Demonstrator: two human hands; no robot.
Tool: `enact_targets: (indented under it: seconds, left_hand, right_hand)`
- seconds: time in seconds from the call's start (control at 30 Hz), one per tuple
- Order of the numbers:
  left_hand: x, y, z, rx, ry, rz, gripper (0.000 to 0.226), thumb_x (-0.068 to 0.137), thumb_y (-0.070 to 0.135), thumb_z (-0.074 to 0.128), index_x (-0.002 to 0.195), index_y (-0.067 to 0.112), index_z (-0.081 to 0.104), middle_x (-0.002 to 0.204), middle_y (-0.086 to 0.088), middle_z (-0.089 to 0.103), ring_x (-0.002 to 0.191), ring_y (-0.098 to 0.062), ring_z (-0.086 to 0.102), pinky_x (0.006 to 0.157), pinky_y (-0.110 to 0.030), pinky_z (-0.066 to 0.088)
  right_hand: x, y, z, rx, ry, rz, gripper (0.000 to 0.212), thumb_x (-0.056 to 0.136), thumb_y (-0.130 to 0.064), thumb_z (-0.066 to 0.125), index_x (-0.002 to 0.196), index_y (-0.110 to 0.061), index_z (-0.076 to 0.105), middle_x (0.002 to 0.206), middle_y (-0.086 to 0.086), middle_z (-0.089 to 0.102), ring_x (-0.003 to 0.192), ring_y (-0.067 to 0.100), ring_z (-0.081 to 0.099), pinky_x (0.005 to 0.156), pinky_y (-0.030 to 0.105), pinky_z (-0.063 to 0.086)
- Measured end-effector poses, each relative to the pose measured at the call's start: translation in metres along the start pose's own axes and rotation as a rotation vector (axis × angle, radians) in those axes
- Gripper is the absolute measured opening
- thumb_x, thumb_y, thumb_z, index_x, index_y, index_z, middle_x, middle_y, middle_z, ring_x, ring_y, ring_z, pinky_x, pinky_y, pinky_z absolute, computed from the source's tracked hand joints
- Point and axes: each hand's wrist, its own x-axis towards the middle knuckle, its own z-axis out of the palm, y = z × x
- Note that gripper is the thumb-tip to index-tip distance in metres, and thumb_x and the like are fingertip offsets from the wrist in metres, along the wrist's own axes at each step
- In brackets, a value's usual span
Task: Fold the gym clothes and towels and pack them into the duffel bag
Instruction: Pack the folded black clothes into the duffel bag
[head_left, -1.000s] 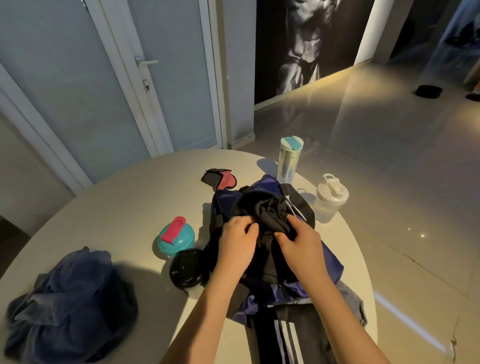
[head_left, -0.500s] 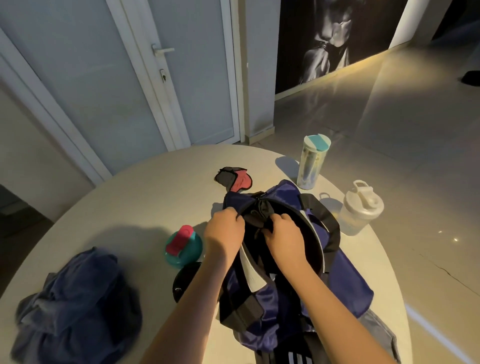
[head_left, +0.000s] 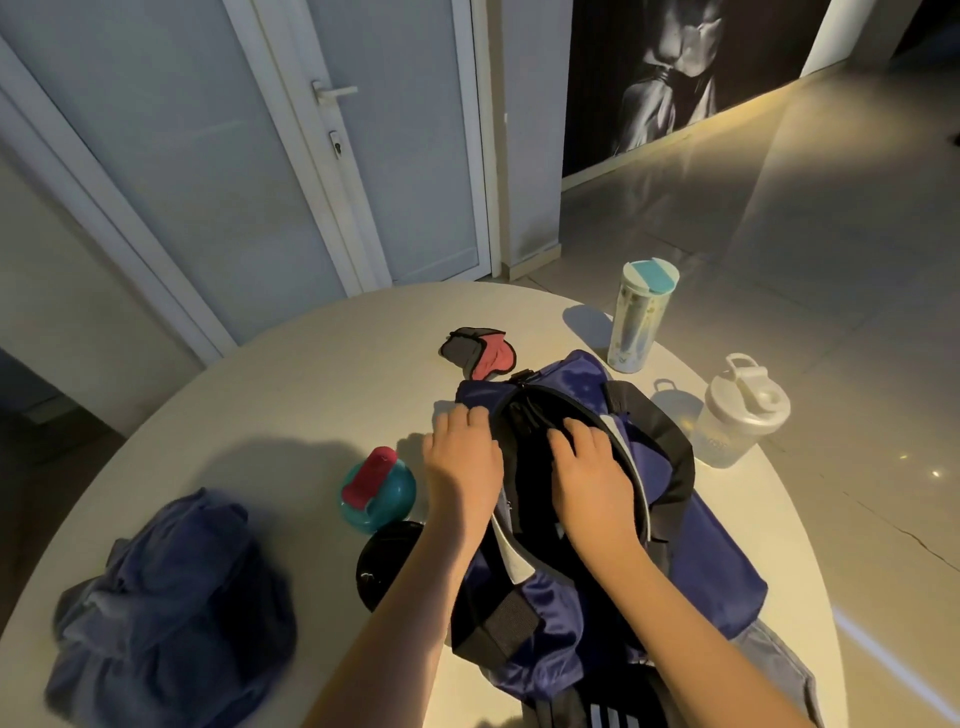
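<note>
The navy duffel bag (head_left: 696, 551) with black straps lies on the round white table (head_left: 291, 395), its top zip open. My left hand (head_left: 460, 467) rests with fingers stretched on the bag's left rim. My right hand (head_left: 592, 483) reaches into the opening and presses flat on dark cloth (head_left: 524, 467) inside. A crumpled blue towel or garment (head_left: 171, 613) lies at the table's near left. Black trousers with white stripes (head_left: 613, 719) and a grey cloth (head_left: 779, 670) stick out from under the bag's near end.
A teal bottle with a red flap (head_left: 376, 488) and a black round lid (head_left: 389, 561) sit just left of the bag. A red-and-grey pouch (head_left: 478, 353), a tall tumbler (head_left: 641, 317) and a clear shaker bottle (head_left: 743, 415) stand beyond it. Doors are behind the table.
Both hands pushed the dark garment down into the bag. The left hand went from gripping the cloth to lying on the bag's left rim, and the right hand flattened inside.
</note>
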Motion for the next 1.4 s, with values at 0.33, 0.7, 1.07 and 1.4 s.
enact_targets:
  seconds: [0.33,0.7,1.07,1.4]
  left_hand:
    - [-0.008,0.057,0.020,0.397,-0.326,0.292,0.030,0.096,0.026,0.042,0.113,0.011,0.063,0.116,-0.009,0.061,0.121,-0.029,0.045,0.118,-0.047,0.003]
    - [-0.009,0.095,0.044,-0.634,-0.348,0.238,0.045,0.093,0.002,0.040,0.138,0.006,0.037,0.145,-0.005,0.029,0.127,-0.024,0.043,0.106,-0.028,0.035]
    - [0.002,0.087,0.089,-0.092,-0.529,0.232,0.051,0.102,0.036,0.029,0.151,0.027,0.016,0.160,0.003,-0.006,0.146,-0.032,-0.010,0.115,-0.055,-0.006]
    - [0.004,0.088,0.092,-0.043,-0.578,0.228,0.056,0.100,0.050,0.022,0.151,0.032,0.007,0.159,-0.001,-0.013,0.145,-0.032,-0.016,0.113,-0.057,-0.008]
  right_hand:
    - [-0.022,0.044,-0.015,-0.040,0.031,0.117,0.041,0.061,0.011,0.067,0.101,-0.001,0.067,0.134,0.019,0.052,0.101,0.043,0.058,0.072,0.048,0.051]
    - [-0.021,0.083,-0.024,0.432,0.010,0.085,0.066,0.079,0.014,0.052,0.136,-0.018,0.051,0.146,0.002,0.043,0.124,0.022,0.052,0.095,0.023,0.040]
    - [-0.018,0.086,-0.041,0.710,-0.086,0.203,0.069,0.084,0.012,0.046,0.143,-0.024,0.036,0.137,-0.019,0.033,0.127,-0.001,0.031,0.108,0.019,0.025]
    - [-0.026,0.090,-0.046,0.717,-0.130,0.222,0.072,0.087,0.010,0.044,0.136,-0.040,0.031,0.136,-0.024,0.032,0.123,-0.004,0.031,0.101,0.011,0.024]
